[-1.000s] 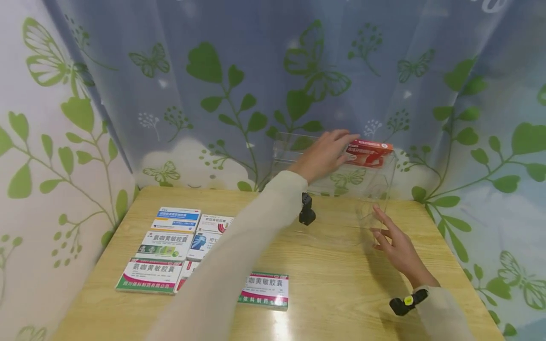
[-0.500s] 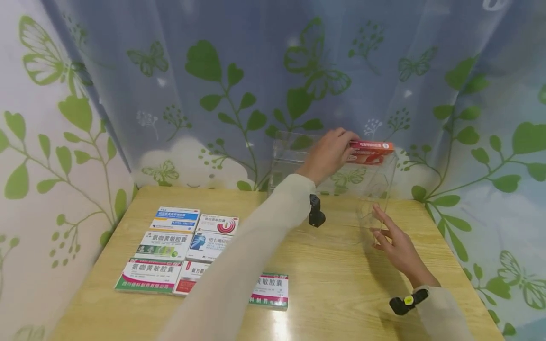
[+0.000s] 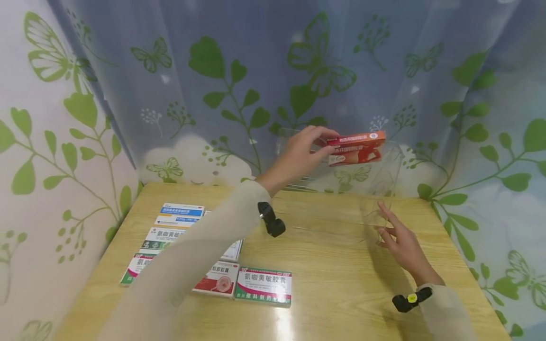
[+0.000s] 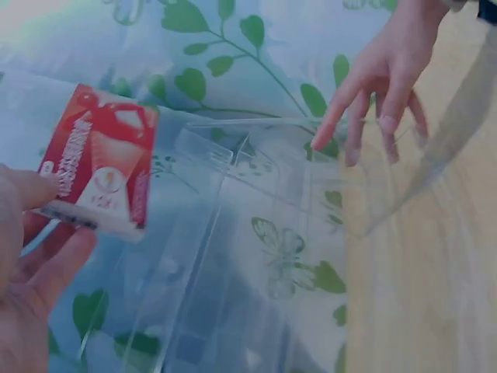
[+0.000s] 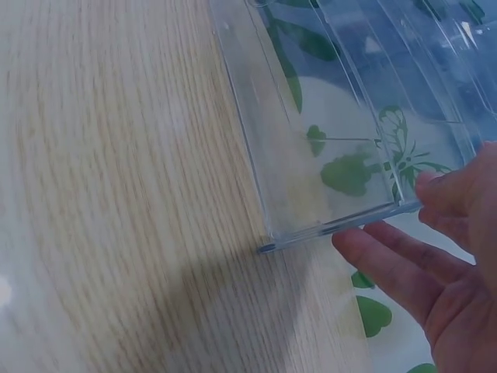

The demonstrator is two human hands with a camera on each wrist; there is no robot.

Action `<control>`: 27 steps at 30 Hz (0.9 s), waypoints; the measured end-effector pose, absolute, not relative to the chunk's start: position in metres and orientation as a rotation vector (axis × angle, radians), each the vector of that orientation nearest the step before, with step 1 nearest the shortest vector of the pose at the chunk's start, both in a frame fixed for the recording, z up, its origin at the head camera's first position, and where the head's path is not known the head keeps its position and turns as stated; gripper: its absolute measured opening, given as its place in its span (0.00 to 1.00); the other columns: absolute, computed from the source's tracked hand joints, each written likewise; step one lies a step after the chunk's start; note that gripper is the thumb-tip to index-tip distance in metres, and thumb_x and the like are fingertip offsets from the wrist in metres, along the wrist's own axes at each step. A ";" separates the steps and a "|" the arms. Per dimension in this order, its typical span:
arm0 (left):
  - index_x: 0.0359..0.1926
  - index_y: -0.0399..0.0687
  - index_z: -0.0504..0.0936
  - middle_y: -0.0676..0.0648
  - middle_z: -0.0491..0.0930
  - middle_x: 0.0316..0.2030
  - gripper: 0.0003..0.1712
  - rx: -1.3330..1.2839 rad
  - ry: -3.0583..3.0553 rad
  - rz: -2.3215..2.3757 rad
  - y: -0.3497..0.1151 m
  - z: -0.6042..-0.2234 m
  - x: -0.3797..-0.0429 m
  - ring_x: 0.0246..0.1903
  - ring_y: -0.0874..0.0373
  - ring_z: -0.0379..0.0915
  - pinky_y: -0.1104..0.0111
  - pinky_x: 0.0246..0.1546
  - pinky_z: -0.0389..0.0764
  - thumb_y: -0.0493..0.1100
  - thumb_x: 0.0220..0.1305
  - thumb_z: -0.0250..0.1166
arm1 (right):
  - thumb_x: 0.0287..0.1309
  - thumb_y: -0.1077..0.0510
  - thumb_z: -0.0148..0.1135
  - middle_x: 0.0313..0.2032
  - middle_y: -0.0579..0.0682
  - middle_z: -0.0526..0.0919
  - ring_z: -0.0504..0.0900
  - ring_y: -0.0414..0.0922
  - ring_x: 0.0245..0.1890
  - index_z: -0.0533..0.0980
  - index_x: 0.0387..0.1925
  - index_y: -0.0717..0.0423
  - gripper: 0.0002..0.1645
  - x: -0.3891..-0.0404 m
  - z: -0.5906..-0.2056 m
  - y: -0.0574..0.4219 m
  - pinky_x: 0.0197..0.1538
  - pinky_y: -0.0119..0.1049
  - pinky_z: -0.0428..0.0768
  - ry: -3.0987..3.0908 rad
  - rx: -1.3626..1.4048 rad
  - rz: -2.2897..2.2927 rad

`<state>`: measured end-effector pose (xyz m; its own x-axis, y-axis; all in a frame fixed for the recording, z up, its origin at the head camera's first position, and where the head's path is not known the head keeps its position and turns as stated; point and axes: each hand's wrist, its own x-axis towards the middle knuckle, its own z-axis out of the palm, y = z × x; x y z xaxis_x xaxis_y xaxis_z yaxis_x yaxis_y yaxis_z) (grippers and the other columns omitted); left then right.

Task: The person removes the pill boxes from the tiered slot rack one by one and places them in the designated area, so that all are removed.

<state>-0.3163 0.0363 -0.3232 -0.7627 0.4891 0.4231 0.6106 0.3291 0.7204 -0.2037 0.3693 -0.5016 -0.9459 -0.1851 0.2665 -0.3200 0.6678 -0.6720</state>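
Observation:
My left hand (image 3: 300, 154) pinches a red medicine box (image 3: 356, 148) by its left end, between thumb and fingers. The box is up over the top tier of a clear acrylic display rack (image 4: 233, 179). In the left wrist view the box's printed front (image 4: 105, 159) shows, apart from the rack's walls. My right hand (image 3: 401, 244) is at the rack's right side, its fingers fairly straight. The right wrist view has its fingertips (image 5: 349, 241) right at the clear side edge (image 5: 334, 225).
Several medicine boxes lie flat in rows on the wooden table (image 3: 332, 284) at left, including a blue-and-white box (image 3: 179, 212) and a green-and-pink box (image 3: 264, 286). My left sleeve (image 3: 204, 246) covers part of them. A patterned curtain (image 3: 256, 71) hangs close behind the rack.
The left hand has drawn the red box leftward and slightly up from the rack's upper right; its forearm has swung left over the flat boxes. The right hand has stayed at the rack's side.

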 end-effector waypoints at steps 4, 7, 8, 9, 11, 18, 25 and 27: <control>0.68 0.52 0.83 0.50 0.83 0.64 0.20 -1.093 -2.583 -1.513 -0.004 -0.342 -0.303 0.59 0.57 0.82 0.61 0.62 0.85 0.45 0.81 0.66 | 0.80 0.70 0.56 0.79 0.74 0.62 0.85 0.71 0.59 0.49 0.89 0.46 0.48 -0.203 -0.502 0.370 0.42 0.41 0.94 -2.716 0.383 1.157; 0.68 0.49 0.82 0.47 0.82 0.65 0.19 -1.097 -2.697 -1.630 -0.036 -0.366 -0.291 0.59 0.53 0.84 0.62 0.58 0.89 0.44 0.80 0.67 | 0.79 0.71 0.56 0.79 0.74 0.62 0.85 0.71 0.60 0.48 0.89 0.46 0.49 -0.203 -0.503 0.370 0.43 0.43 0.94 -2.715 0.386 1.167; 0.67 0.47 0.82 0.46 0.82 0.64 0.19 -1.082 -2.727 -1.669 -0.047 -0.375 -0.288 0.59 0.52 0.85 0.62 0.55 0.90 0.43 0.80 0.67 | 0.79 0.71 0.56 0.79 0.74 0.63 0.85 0.71 0.60 0.48 0.89 0.47 0.49 -0.202 -0.503 0.370 0.42 0.43 0.94 -2.713 0.392 1.167; 0.67 0.46 0.83 0.44 0.83 0.63 0.19 -1.052 -2.757 -1.713 -0.057 -0.384 -0.284 0.58 0.50 0.85 0.63 0.53 0.92 0.43 0.80 0.67 | 0.79 0.71 0.57 0.79 0.74 0.63 0.85 0.71 0.59 0.48 0.89 0.48 0.49 -0.202 -0.503 0.370 0.42 0.43 0.94 -2.713 0.395 1.164; 0.66 0.44 0.83 0.42 0.82 0.62 0.19 -0.988 -2.801 -1.783 -0.077 -0.403 -0.278 0.58 0.48 0.86 0.63 0.50 0.93 0.41 0.79 0.68 | 0.79 0.71 0.56 0.79 0.74 0.63 0.85 0.71 0.59 0.48 0.89 0.48 0.49 -0.202 -0.503 0.371 0.42 0.42 0.94 -2.716 0.399 1.160; 0.61 0.46 0.85 0.41 0.84 0.59 0.15 -0.820 -2.954 -1.785 -0.126 -0.455 -0.262 0.53 0.51 0.87 0.54 0.50 0.93 0.38 0.78 0.69 | 0.81 0.70 0.55 0.79 0.76 0.61 0.84 0.72 0.60 0.47 0.90 0.47 0.48 -0.200 -0.500 0.371 0.43 0.44 0.94 -2.732 0.385 1.165; 0.58 0.51 0.86 0.47 0.87 0.56 0.13 -0.657 -3.090 -1.652 -0.142 -0.490 -0.257 0.49 0.56 0.87 0.64 0.42 0.93 0.40 0.77 0.70 | 0.81 0.69 0.55 0.80 0.75 0.61 0.83 0.72 0.61 0.45 0.90 0.46 0.48 -0.201 -0.500 0.370 0.44 0.42 0.94 -2.755 0.378 1.159; 0.58 0.52 0.86 0.49 0.88 0.55 0.12 -0.657 -3.116 -1.600 -0.143 -0.495 -0.256 0.48 0.57 0.86 0.64 0.40 0.92 0.41 0.77 0.70 | 0.81 0.69 0.55 0.80 0.74 0.61 0.83 0.73 0.61 0.45 0.90 0.45 0.49 -0.201 -0.501 0.369 0.44 0.41 0.94 -2.764 0.375 1.147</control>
<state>-0.2562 -0.1430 -0.4952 -0.8470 0.4924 -0.2003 0.1241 0.5496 0.8262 -0.2014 0.3691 -0.5011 -0.9613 -0.1790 0.2094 -0.2747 0.6812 -0.6786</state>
